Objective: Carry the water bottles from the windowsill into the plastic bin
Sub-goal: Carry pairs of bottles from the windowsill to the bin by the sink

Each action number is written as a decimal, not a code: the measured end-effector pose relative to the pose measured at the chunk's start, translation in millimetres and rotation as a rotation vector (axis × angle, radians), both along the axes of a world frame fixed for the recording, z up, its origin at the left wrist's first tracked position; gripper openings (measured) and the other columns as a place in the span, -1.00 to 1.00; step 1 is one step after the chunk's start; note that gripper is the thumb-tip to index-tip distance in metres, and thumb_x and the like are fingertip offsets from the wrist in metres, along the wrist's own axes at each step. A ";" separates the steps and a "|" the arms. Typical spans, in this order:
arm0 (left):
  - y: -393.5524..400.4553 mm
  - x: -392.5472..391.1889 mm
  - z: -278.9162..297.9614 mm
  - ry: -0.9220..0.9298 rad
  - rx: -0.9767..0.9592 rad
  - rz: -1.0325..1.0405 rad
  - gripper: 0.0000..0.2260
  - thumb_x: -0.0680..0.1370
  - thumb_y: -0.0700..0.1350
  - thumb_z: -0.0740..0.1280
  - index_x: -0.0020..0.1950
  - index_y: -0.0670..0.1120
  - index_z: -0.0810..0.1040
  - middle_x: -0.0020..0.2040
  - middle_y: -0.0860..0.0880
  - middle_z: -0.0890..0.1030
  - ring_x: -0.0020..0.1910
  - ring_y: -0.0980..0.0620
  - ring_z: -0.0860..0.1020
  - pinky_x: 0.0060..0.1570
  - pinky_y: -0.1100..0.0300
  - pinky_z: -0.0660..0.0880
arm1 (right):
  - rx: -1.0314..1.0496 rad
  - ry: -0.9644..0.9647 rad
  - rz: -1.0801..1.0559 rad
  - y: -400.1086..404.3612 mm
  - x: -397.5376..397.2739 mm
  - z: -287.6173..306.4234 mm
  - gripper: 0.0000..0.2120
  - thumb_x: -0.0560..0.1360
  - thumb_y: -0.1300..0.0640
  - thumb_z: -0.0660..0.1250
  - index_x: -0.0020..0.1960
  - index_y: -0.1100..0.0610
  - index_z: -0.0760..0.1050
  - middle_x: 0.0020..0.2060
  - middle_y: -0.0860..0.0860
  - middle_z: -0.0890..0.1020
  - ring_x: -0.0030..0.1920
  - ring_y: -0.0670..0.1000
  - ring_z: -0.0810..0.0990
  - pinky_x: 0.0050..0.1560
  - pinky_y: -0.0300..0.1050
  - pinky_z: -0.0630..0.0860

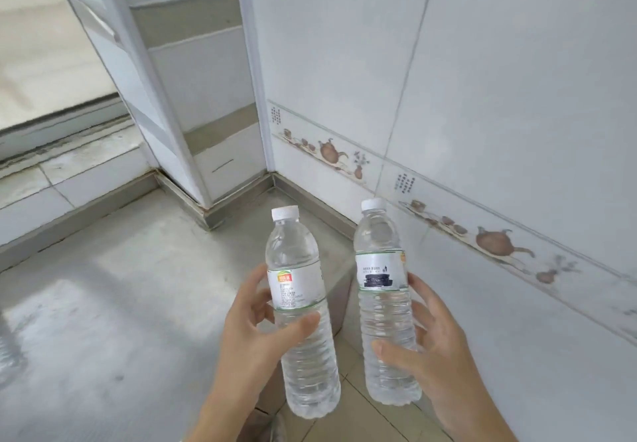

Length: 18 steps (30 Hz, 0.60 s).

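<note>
One clear water bottle (303,314) is gripped upright in the left hand (255,334), a second bottle (384,307) in the right hand (431,348). Both are held side by side, apart, above the grey sill (103,303) beside the tiled wall (499,96).

left bottle (300,307) beside right bottle (384,303), above sill (103,303)

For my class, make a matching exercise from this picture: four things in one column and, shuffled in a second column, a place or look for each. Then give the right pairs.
Things
1. left bottle
2. right bottle
3. bottle caps
4. wall border tile

Descriptions
A. white
B. brown teapot pictures
C. held in the right hand, dark print on its label
D. held in the left hand, orange patch on its label

Pairs: 1-D, 2-C, 3-A, 4-B
</note>
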<state>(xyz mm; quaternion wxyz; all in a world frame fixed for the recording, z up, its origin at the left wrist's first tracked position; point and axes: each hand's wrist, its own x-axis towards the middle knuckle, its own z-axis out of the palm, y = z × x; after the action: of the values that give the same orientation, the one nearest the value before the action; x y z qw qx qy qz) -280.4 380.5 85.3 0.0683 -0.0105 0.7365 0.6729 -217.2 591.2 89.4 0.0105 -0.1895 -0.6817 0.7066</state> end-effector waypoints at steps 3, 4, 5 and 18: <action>54.2 44.0 -1.6 0.006 0.045 -0.129 -0.26 0.12 0.01 0.59 0.29 0.13 0.49 0.00 0.01 0.74 0.01 0.03 0.69 -0.03 0.16 0.61 | 0.014 -0.008 -0.090 41.3 61.5 -1.7 -0.11 0.09 0.28 0.57 0.32 -0.21 0.39 0.06 -0.12 0.68 0.02 -0.06 0.67 0.03 -0.02 0.57; 71.5 59.2 -0.8 0.011 0.059 -0.180 -0.27 0.13 -0.02 0.59 0.29 0.10 0.50 -0.01 -0.02 0.74 -0.02 0.00 0.70 -0.09 0.21 0.60 | 0.021 -0.006 -0.125 53.9 83.1 -1.5 -0.12 0.09 0.28 0.57 0.30 -0.21 0.39 0.06 -0.12 0.68 0.01 -0.07 0.68 -0.01 -0.06 0.58; 88.5 74.6 0.4 0.014 0.063 -0.232 -0.28 0.14 -0.04 0.60 0.29 0.11 0.51 -0.02 -0.04 0.74 -0.03 -0.03 0.70 -0.11 0.20 0.60 | 0.030 -0.006 -0.165 66.2 105.7 -1.0 -0.13 0.09 0.28 0.57 0.28 -0.22 0.40 0.04 -0.14 0.68 -0.01 -0.08 0.68 -0.05 -0.11 0.58; 280.7 243.0 21.4 -0.002 -0.012 -0.827 -0.24 0.07 0.12 0.59 0.21 0.48 0.40 0.00 0.12 0.71 0.06 -0.03 0.62 0.18 -0.09 0.54 | 0.036 0.022 -0.742 181.1 358.3 17.2 -0.10 0.09 0.29 0.56 0.34 -0.14 0.36 0.04 -0.12 0.69 0.03 -0.10 0.66 0.11 -0.01 0.54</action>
<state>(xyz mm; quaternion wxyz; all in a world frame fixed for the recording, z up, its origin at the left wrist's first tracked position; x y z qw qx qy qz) -37.4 661.2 106.7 0.3334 0.2853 0.6825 0.5845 141.1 772.3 106.6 0.2766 -0.4157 -0.5791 0.6445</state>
